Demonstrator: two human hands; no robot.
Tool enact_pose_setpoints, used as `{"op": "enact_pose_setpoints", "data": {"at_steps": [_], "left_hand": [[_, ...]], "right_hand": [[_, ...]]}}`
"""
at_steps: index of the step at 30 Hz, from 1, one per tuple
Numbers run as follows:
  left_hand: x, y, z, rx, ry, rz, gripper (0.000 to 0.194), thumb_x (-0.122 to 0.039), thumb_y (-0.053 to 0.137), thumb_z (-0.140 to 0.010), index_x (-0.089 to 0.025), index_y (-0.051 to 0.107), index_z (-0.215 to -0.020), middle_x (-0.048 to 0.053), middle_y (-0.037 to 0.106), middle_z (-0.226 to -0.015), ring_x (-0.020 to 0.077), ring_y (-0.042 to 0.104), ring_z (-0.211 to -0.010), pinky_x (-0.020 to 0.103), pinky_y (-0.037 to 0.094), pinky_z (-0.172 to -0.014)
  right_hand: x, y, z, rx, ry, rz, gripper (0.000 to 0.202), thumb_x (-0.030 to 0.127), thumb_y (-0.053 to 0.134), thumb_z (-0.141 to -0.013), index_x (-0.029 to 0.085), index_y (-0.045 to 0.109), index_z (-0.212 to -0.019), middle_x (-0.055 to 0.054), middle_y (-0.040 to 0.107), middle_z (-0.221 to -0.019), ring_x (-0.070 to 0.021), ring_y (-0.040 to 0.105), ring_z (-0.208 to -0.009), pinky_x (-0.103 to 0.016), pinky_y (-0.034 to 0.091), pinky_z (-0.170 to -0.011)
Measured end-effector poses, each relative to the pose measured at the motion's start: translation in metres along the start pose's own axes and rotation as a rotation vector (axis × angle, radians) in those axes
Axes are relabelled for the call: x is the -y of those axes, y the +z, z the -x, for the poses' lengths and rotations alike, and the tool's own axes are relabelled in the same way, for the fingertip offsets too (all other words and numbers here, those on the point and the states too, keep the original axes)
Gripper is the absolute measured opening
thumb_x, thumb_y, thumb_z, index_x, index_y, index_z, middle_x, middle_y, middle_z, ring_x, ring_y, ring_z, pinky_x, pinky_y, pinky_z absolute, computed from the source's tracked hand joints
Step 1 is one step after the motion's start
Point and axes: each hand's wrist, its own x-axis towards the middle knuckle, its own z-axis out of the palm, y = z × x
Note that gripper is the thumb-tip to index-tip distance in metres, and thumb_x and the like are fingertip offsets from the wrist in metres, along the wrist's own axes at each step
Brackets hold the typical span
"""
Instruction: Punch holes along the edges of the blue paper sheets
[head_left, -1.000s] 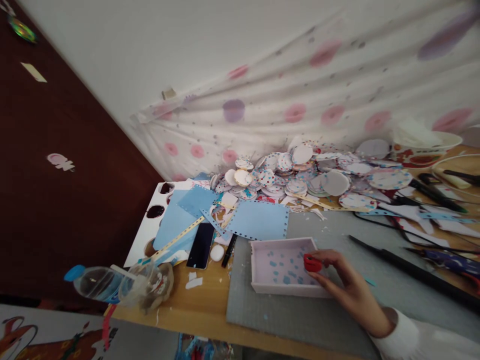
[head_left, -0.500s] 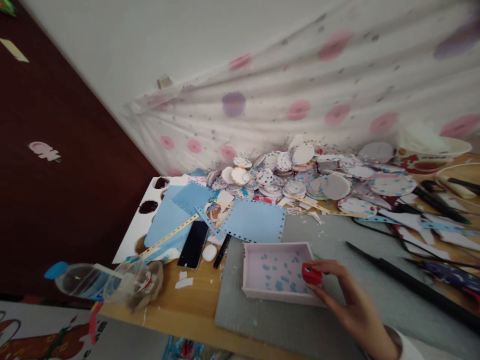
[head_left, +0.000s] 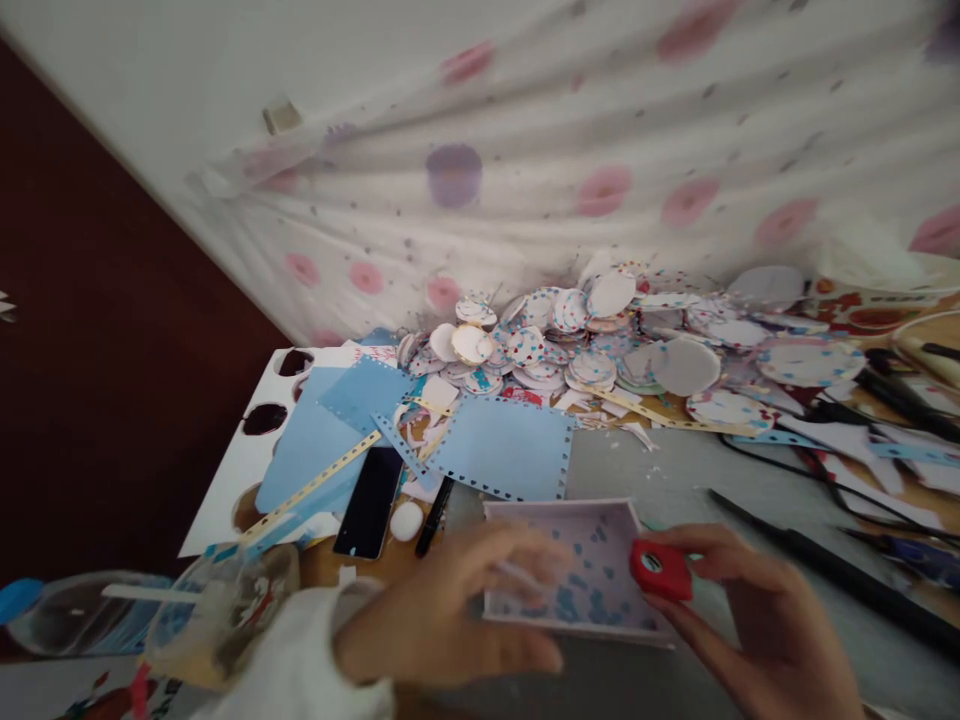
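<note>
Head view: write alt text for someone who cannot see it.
The right hand holds a red craft punch at the right end of a pale box of blue paper bits; the open left hand is at its left. Behind lie a blue sheet with punched edges and heaped round cut-outs.

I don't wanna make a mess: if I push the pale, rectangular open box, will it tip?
The box would probably slide rather than tip, being low and wide. The small, flat-looking blue pieces inside look scattered and loose, so a hard push might jostle them.
</note>
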Motion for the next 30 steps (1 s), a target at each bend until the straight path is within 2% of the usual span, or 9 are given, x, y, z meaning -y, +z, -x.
{"op": "enact_pose_setpoints", "data": {"at_steps": [2, 6, 9, 12, 15, 18, 23, 26, 30], "left_hand": [[0.011, 0.007, -0.047, 0.002, 0.066, 0.361, 0.072, -0.049, 0.091, -0.067, -0.027, 0.06, -0.128, 0.012, 0.064, -0.133, 0.0286, 0.063, -0.123, 0.042, 0.053, -0.101], [0.041, 0.023, -0.09, -0.14, 0.069, 0.525, 0.054, -0.045, 0.093, -0.064, -0.019, 0.069, -0.104, 0.011, 0.075, -0.107, 0.0282, 0.072, -0.103, 0.041, 0.057, -0.091], [0.057, 0.014, -0.088, -0.278, 0.146, 0.431, 0.042, -0.039, 0.092, -0.069, -0.018, 0.071, -0.099, 0.01, 0.077, -0.102, 0.0249, 0.074, -0.095, 0.037, 0.059, -0.086], [0.07, -0.003, -0.081, -0.36, 0.338, 0.222, 0.033, -0.025, 0.089, -0.074, -0.019, 0.072, -0.102, 0.009, 0.076, -0.104, 0.0223, 0.073, -0.097, 0.033, 0.059, -0.087], [0.081, -0.012, -0.078, -0.362, 0.489, 0.038, 0.035, -0.015, 0.085, -0.078, -0.023, 0.072, -0.109, 0.007, 0.076, -0.108, 0.0211, 0.072, -0.101, 0.032, 0.057, -0.092], [0.085, -0.011, -0.077, -0.341, 0.568, -0.071, 0.039, -0.014, 0.083, -0.08, -0.025, 0.069, -0.115, 0.006, 0.076, -0.109, 0.0209, 0.073, -0.1, 0.032, 0.057, -0.09], [0.081, -0.008, -0.079, -0.359, 0.68, -0.278, 0.033, -0.026, 0.08, -0.085, -0.023, 0.067, -0.115, 0.007, 0.077, -0.106, 0.0219, 0.072, -0.096, 0.037, 0.051, -0.09], [0.076, -0.007, -0.078, -0.397, 0.69, -0.408, 0.029, -0.034, 0.078, -0.087, -0.024, 0.066, -0.111, 0.004, 0.079, -0.102, 0.021, 0.072, -0.09, 0.04, 0.042, -0.099], [0.07, -0.006, -0.076, -0.453, 0.654, -0.502, 0.024, -0.038, 0.075, -0.089, -0.025, 0.067, -0.108, 0.001, 0.079, -0.099, 0.0188, 0.071, -0.089, 0.04, 0.032, -0.107]], "right_hand": [[0.003, 0.01, -0.011, 0.058, -0.053, 0.032, 0.025, 0.021, 0.069, -0.088, 0.035, 0.053, -0.101, -0.002, 0.074, -0.096, -0.0231, 0.073, -0.087, -0.036, 0.062, -0.072], [-0.001, 0.015, -0.03, 0.185, -0.14, 0.195, 0.016, 0.024, 0.069, -0.089, 0.034, 0.06, -0.099, -0.004, 0.072, -0.104, -0.0238, 0.071, -0.091, -0.036, 0.061, -0.073], [-0.008, -0.007, -0.034, 0.227, -0.188, 0.468, 0.023, 0.026, 0.063, -0.092, 0.031, 0.064, -0.114, -0.009, 0.068, -0.119, -0.0238, 0.07, -0.095, -0.037, 0.061, -0.077], [-0.02, -0.036, -0.025, 0.226, -0.195, 0.679, 0.021, 0.03, 0.054, -0.097, 0.027, 0.066, -0.114, -0.007, 0.069, -0.109, -0.0221, 0.072, -0.093, -0.034, 0.061, -0.077], [-0.039, -0.052, 0.0, 0.261, -0.13, 0.836, 0.025, 0.041, 0.052, -0.099, 0.025, 0.069, -0.108, -0.008, 0.071, -0.101, -0.024, 0.072, -0.088, -0.037, 0.061, -0.075], [-0.06, -0.051, 0.024, 0.277, -0.016, 0.935, 0.032, 0.048, 0.05, -0.099, 0.024, 0.07, -0.107, -0.009, 0.072, -0.1, -0.0274, 0.07, -0.087, -0.044, 0.059, -0.078], [-0.066, -0.049, 0.015, 0.205, 0.076, 0.752, 0.031, 0.052, 0.051, -0.098, 0.026, 0.066, -0.094, -0.006, 0.071, -0.087, -0.0243, 0.069, -0.078, -0.039, 0.058, -0.068], [-0.046, -0.046, -0.015, 0.129, 0.107, 0.645, 0.025, 0.049, 0.053, -0.097, 0.027, 0.062, -0.106, -0.006, 0.073, -0.094, -0.0236, 0.071, -0.082, -0.036, 0.059, -0.069], [-0.015, -0.021, -0.048, -0.012, 0.162, 0.331, 0.029, 0.058, 0.068, -0.085, 0.032, 0.064, -0.097, 0.002, 0.07, -0.081, -0.0171, 0.071, -0.067, -0.026, 0.061, -0.06]]}}
